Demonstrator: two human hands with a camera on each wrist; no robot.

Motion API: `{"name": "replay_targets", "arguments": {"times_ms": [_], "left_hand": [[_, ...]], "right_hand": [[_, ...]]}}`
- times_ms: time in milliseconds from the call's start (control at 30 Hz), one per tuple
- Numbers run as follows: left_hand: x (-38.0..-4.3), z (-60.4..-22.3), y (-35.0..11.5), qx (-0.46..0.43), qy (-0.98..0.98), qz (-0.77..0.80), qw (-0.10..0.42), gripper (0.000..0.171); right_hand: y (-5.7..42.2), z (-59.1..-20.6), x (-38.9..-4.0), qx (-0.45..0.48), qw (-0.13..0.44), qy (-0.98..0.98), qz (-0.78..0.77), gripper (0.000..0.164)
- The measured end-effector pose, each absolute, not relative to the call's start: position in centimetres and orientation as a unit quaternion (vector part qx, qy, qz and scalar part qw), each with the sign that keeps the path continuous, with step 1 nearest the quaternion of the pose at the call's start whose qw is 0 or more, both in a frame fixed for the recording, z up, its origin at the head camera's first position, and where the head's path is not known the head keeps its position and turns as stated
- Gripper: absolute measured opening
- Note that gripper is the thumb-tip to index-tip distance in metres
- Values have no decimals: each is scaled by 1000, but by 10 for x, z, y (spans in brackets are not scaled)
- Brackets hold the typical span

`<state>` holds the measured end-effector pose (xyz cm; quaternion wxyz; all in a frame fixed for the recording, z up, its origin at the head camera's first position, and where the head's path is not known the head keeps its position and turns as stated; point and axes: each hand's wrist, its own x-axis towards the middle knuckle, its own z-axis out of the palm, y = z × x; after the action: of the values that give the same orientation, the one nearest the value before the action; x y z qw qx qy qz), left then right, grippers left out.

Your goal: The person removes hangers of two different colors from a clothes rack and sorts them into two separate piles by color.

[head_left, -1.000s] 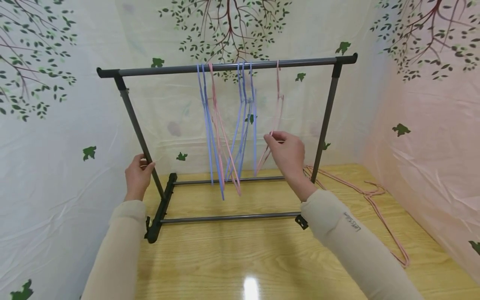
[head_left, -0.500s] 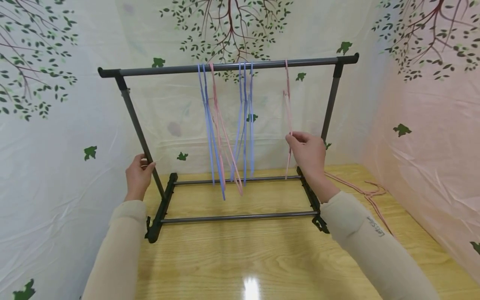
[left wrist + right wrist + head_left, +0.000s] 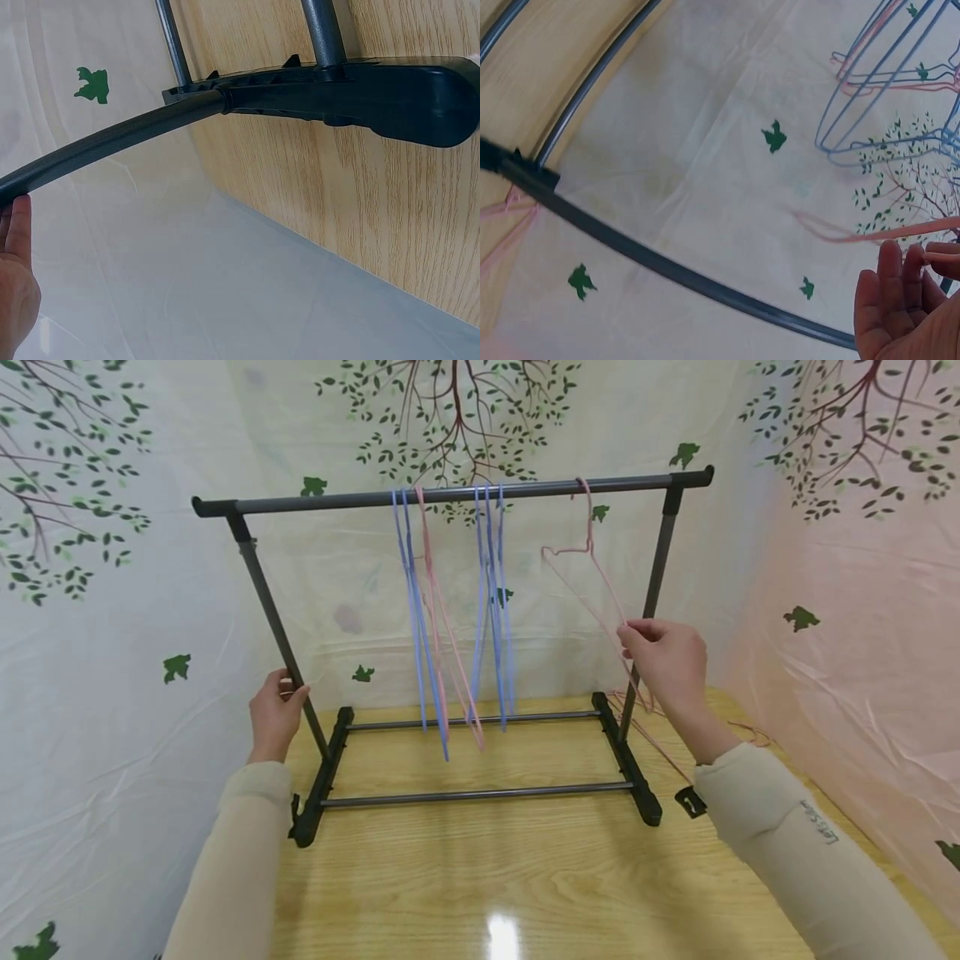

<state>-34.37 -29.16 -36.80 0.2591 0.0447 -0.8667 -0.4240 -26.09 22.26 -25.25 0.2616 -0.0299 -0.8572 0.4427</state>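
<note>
- Rack [image 3: 266,585]: upright on the wooden counter [image 3: 465,868], with two lower rails [image 3: 480,794] joining its feet.
- Left hand [image 3: 277,710]: at the left post [image 3: 283,639]. Fingers [image 3: 20,232] closed lightly against the post, with the thumb on its near side.
- Right hand [image 3: 667,660]: fingers [image 3: 889,289] drawn together with the thumb, pinching one side of the held hanger [image 3: 589,531].
- Held hanger: pink; hook over the top bar [image 3: 337,500], between the blue hangers and the right post [image 3: 660,556]. Its body is tilted, one shoulder toward the blue hangers, and its lower part overlaps the right post in the head view.
- Blue hangers [image 3: 492,568]: suspended from the top bar in two groups.
- Other hanging pink piece [image 3: 428,552]: beside the left blue group; whether one hanger or several, cannot tell.
- Loose pink hangers [image 3: 660,752]: lying on the counter beside the right foot [image 3: 628,764]; partly hidden by the right arm.
</note>
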Motion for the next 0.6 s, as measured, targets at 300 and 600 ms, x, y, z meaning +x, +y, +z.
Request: {"name": "replay_targets", "arguments": {"times_ms": [300, 600], "left_hand": [[-344, -368, -292, 50, -867, -426, 254, 46], [-343, -367, -291, 53, -868, -425, 253, 45]], "right_hand": [[240, -247, -257, -7, 278, -911, 304, 40], [248, -260, -269, 7, 377, -882, 283, 33]]}}
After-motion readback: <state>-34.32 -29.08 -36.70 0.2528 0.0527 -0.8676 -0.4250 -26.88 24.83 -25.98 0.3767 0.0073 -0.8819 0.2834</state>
